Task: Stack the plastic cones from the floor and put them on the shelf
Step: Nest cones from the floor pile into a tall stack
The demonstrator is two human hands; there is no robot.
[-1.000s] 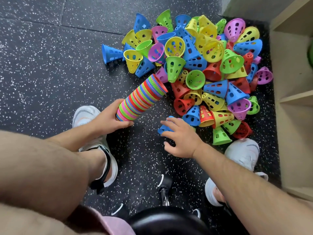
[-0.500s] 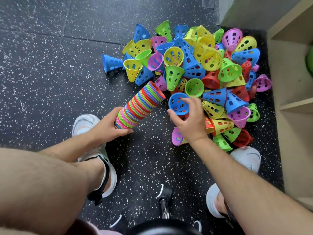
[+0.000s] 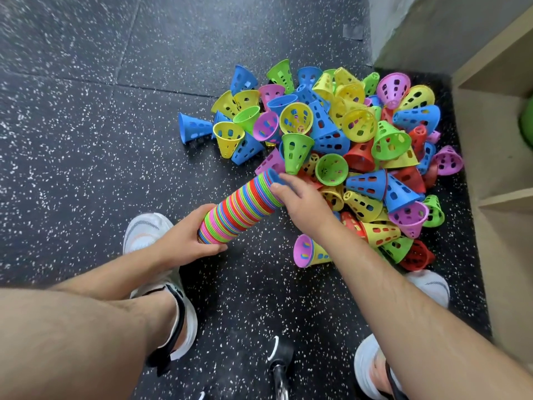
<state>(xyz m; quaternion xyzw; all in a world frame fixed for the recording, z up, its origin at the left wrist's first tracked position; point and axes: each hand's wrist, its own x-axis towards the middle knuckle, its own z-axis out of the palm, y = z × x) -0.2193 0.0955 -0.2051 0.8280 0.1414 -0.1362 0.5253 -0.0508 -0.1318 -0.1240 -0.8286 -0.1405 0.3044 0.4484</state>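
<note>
A long multicoloured stack of nested cones (image 3: 240, 210) lies tilted over the dark floor. My left hand (image 3: 184, 242) grips its lower end. My right hand (image 3: 300, 202) holds a blue cone (image 3: 274, 176) by its rim at the stack's upper end, seated on the top of the stack. Beyond lies a big pile of loose perforated cones (image 3: 340, 140) in blue, yellow, green, red and purple. A purple cone nested on a yellow one (image 3: 310, 252) lies on its side under my right forearm. The wooden shelf (image 3: 501, 157) stands at the right.
My two white shoes (image 3: 150, 235) (image 3: 429, 287) flank the work spot on the black speckled floor (image 3: 86, 140). A stool's wheeled base (image 3: 278, 362) sits at the bottom centre. A green object (image 3: 527, 119) shows inside the shelf. A grey wall meets the shelf at upper right.
My right hand picked a blue cone off the floor, lifted it leftward and brought it onto the stack's upper end. The left hand kept holding the stack.
</note>
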